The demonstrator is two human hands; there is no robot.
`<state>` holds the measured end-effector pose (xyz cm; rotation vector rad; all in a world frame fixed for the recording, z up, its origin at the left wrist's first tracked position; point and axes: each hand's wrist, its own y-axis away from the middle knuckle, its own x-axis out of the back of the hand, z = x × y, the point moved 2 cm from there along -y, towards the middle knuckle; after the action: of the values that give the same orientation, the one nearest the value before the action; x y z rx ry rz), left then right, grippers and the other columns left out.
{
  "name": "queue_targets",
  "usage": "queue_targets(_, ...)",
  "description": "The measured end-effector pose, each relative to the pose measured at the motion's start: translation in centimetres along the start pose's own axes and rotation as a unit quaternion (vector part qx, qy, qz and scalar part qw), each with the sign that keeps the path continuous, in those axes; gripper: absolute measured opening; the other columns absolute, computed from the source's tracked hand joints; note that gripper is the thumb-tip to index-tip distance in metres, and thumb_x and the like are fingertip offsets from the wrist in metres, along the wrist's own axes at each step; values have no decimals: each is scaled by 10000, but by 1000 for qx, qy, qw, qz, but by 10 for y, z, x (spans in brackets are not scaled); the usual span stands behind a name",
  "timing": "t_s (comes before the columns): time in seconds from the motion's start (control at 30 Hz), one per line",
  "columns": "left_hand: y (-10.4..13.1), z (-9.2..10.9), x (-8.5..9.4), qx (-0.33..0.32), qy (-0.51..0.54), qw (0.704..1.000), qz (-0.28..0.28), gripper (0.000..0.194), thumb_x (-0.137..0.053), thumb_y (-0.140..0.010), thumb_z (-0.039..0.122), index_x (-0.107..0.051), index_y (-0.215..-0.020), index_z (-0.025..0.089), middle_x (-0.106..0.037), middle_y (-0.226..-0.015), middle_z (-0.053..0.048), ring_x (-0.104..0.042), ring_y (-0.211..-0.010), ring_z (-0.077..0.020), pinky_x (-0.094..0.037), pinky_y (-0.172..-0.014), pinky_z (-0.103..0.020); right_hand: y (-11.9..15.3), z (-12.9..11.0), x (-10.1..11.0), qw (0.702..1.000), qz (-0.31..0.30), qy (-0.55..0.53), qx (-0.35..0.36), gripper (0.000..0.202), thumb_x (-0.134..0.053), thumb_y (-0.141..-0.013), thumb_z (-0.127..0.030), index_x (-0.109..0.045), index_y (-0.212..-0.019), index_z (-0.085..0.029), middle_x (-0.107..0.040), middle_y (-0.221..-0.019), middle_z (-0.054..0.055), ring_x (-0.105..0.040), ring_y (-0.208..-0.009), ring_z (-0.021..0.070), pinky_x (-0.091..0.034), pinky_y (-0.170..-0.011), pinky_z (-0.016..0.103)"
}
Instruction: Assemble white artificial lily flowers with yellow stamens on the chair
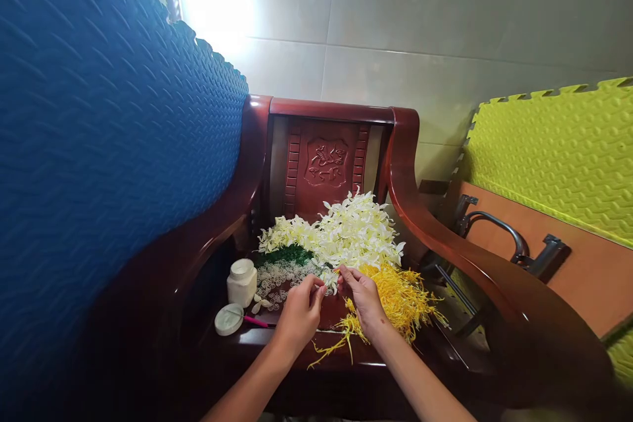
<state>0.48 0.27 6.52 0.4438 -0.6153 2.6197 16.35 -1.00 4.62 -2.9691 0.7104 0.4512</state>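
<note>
Over the seat of a dark red wooden chair (pixel 324 105), my left hand (pixel 302 306) pinches the edge of a small white flower (pixel 328 280). Close on its right, my right hand (pixel 362 293) has its thumb and fingers pressed together near the same flower; a small yellow tip shows at them, too small to make out fully. Behind both hands lies a large heap of white flowers (pixel 359 231). Yellow thread-like strands (pixel 403 297) are piled beside my right hand. Clear small pieces (pixel 279 277) and dark green pieces (pixel 289 255) spread behind my left hand.
An open white jar (pixel 242 283) stands at the seat's left, with its round lid (pixel 229 320) and a pink stick (pixel 256 322) in front. A blue foam mat (pixel 123 119) rises along the left. At right are a yellow-green mat (pixel 554 151) and a folded brown board (pixel 568 264).
</note>
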Motion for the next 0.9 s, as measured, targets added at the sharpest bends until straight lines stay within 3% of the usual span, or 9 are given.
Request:
queue_targets(0.4, 0, -4, 2, 9, 33, 999, 36, 166, -459, -913, 272, -474, -1064, 207, -559, -676, 17, -515, -618, -148, -340, -599, -230, 8, -3, -14, 999, -36, 26, 0, 388, -810, -569, -492, -748, -769, -165, -621, -604, -6, -532, -549, 124, -429, -561, 251)
queue_targets(0.57, -7, -9, 1, 3, 33, 999, 24, 254, -456, -906, 223, -441, -1159, 212, -622, -762, -2, -581, -701, -160, -389, -662, -245, 12, 6, -23, 996, -66, 62, 8, 378, -769, -638, -512, -759, -804, -173, -658, -657, 10, -538, -578, 132, -428, -586, 252)
queue_targets(0.77, -11, -6, -3, -5, 45, 999, 21, 487, -512, -869, 217, -331, -1321, 217, -624, -936, -41, -604, -825, -174, -420, -739, -263, 7, 2, -27, 996, -39, 61, 44, 357, -770, -644, -498, -756, -805, -179, -703, -814, 34, -586, -739, 164, -445, -677, 251)
queue_targets(0.83, -9, -6, -4, 18, 36, 999, 37, 423, -506, -883, 271, -381, -1278, 188, -632, -917, -60, -610, -813, -186, -414, -721, -268, 3, -1, -25, 995, -24, 74, 67, 355, -749, -670, -504, -754, -817, -181, -680, -768, 21, -552, -689, 149, -427, -640, 244)
queue_targets(0.9, -7, -8, -6, 53, 15, 998, 25, 234, -472, -897, 297, -532, -1086, 172, -646, -816, -65, -609, -729, -191, -391, -648, -261, -1, -2, -22, 992, -7, 89, 84, 359, -728, -692, -512, -754, -829, -181, -644, -709, 7, -509, -637, 137, -404, -602, 242)
